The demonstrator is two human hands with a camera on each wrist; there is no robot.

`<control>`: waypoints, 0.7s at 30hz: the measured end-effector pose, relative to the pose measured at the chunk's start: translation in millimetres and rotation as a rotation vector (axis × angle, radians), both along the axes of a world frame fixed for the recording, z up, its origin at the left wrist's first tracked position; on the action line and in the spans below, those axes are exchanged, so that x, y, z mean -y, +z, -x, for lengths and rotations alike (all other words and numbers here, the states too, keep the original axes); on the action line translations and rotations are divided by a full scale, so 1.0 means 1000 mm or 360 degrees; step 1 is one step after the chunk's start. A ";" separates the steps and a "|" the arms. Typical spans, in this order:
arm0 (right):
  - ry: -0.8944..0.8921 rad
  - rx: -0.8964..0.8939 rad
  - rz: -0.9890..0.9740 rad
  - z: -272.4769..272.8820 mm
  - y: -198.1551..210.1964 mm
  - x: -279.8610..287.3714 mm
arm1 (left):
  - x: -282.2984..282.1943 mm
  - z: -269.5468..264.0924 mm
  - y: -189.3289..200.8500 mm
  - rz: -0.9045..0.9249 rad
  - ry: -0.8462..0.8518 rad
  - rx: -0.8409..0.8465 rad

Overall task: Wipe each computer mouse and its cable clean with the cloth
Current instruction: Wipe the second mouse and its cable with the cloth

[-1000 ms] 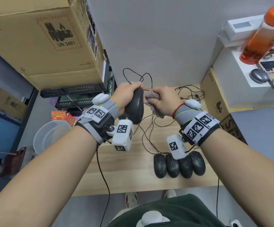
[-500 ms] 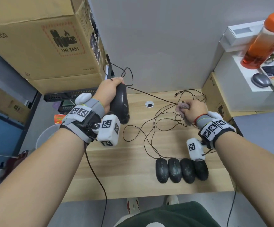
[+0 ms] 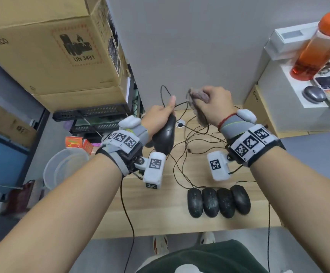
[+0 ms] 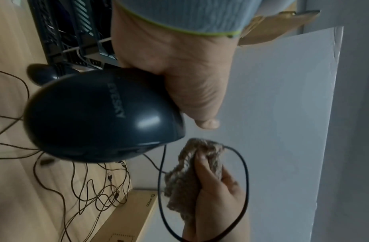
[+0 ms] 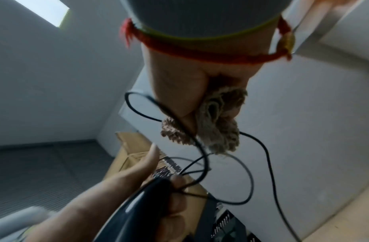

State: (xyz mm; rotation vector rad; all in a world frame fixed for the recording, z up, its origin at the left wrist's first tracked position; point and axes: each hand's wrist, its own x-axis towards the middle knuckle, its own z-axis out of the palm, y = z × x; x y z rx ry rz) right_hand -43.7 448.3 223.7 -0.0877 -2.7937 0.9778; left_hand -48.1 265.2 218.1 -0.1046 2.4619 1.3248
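While the left hand [image 3: 161, 117] grips one black computer mouse [image 3: 164, 137] above the far left part of the wooden counter [image 3: 160, 219], its fingers are curled round the body and its thumb sticks up toward the wall. From the left wrist view, the mouse's glossy back shows a printed brand word. Its thin black cable [image 3: 167, 95] rises from the front end in a loop and runs across to the right hand [image 3: 213, 101], which is held up just right of the mouse, near the wall. That hand is closed around one bunched brownish cloth [image 3: 198, 96]; the right wrist view shows the cloth squeezed in the fist, with the cable passing against it, and part of the cloth hangs below the hand.

Four more black mice [image 3: 218, 201] lie on the counter at the near right, side by side in a row and touching one another, their cables tangled over the counter's middle. One large cardboard box [image 3: 48, 50] stands at the far left. On a white box at the far right stand one orange bottle [image 3: 317, 42] and one grey mouse [image 3: 313, 94].
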 end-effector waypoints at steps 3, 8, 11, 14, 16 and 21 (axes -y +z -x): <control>0.0175 0.0007 -0.0101 -0.002 0.004 0.012 | -0.007 -0.001 0.003 -0.0036 0.0003 -0.0014; 0.0162 0.0142 -0.0180 -0.004 -0.004 0.014 | -0.003 0.002 0.000 -0.0294 -0.0040 0.0050; 0.0193 0.0173 -0.0205 -0.004 -0.008 0.012 | -0.002 0.000 0.003 -0.0336 -0.0183 0.0076; 0.0174 0.0189 -0.0171 -0.002 -0.011 0.010 | -0.001 0.001 -0.003 -0.0262 -0.0290 0.0094; 0.0156 0.0186 -0.0195 0.000 -0.013 0.008 | 0.000 0.001 -0.007 -0.0178 -0.0300 0.0090; 0.0133 0.0162 -0.0202 0.000 -0.018 0.002 | 0.000 -0.004 -0.008 -0.0246 -0.0237 0.0021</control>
